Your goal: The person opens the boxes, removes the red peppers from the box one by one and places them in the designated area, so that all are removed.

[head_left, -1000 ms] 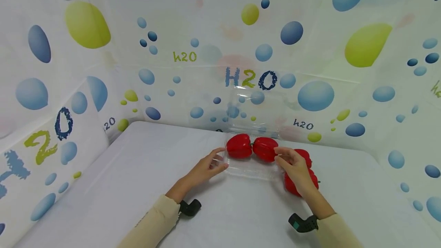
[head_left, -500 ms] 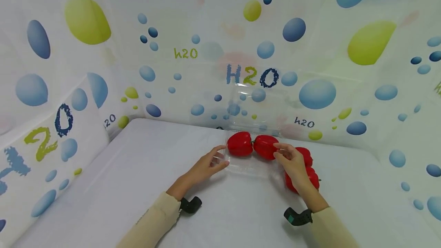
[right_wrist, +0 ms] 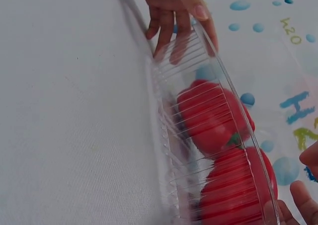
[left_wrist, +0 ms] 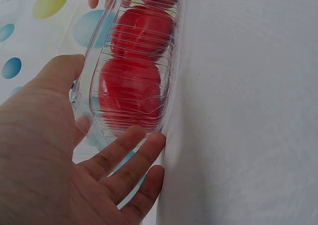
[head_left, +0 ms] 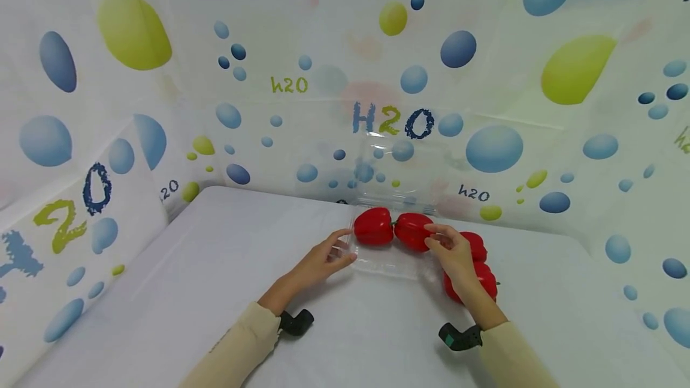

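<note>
Clear plastic container (head_left: 396,269), its walls ribbed, sits on the white tabletop (head_left: 377,346) between the left hand (head_left: 319,265) and the right hand (head_left: 455,256) of the person I'm watching. From the left, a cream sleeve (head_left: 242,343) leads to a small black device (head_left: 296,322) at the wrist, behind the left grip. That grip is spread around the container's left end, thumb at the rim, other fingertips at the end wall. Just past those fingertips, inside the container, lies the left red pepper (head_left: 374,227). Against it, on the side nearer the right hand, lies the right red pepper (head_left: 412,232). Beyond both hands, a clear lid (head_left: 399,166) stands raised before the bubble-printed backdrop (head_left: 318,148). On the right, thumb and forefinger stand parted at the right pepper's outer side; I cannot tell whether both touch it. Another black device (head_left: 460,338) sits at that wrist. Outside the container, partly covered by the right grip, are two more: the far pepper (head_left: 478,247) just beside the back of the hand, and the near pepper (head_left: 487,281) by the wrist, stem pointing away from it.
</note>
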Demonstrator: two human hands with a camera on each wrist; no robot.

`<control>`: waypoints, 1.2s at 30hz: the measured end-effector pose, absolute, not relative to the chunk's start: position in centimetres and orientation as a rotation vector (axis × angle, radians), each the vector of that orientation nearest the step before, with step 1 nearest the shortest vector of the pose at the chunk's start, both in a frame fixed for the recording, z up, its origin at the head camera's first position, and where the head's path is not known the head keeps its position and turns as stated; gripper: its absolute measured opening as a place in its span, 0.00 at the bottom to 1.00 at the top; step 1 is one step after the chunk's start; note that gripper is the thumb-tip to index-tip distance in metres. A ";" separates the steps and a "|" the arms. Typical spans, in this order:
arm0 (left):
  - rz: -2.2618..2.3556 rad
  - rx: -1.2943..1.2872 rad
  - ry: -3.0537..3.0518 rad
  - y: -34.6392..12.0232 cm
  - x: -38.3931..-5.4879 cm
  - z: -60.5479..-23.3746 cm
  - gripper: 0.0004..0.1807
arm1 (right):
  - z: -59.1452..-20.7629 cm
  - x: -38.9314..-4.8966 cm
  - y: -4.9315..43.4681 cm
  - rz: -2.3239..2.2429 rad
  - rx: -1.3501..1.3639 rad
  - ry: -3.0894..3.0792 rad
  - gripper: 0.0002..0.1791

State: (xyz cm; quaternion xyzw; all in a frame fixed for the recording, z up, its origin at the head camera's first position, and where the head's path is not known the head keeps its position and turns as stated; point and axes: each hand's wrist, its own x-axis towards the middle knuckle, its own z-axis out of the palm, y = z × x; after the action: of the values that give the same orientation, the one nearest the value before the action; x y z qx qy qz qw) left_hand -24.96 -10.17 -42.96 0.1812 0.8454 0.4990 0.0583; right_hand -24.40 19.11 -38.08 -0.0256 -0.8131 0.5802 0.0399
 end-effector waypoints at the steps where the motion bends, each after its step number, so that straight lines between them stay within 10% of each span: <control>1: 1.513 0.553 2.562 -10.2 -24.9 -43.0 0.36 | -38.1 -24.4 19.1 1.759 -0.076 -2.499 0.23; 36: 1.523 0.574 2.556 -10.3 -24.9 -43.2 0.35 | -38.6 -25.5 18.3 1.655 0.017 -2.491 0.17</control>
State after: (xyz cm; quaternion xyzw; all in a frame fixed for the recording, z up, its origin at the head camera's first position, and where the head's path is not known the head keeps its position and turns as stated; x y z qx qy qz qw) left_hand -24.91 -10.28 -43.15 0.1891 0.8423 0.5017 0.0558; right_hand -25.47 18.25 -38.57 0.0058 -0.8305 0.5519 0.0752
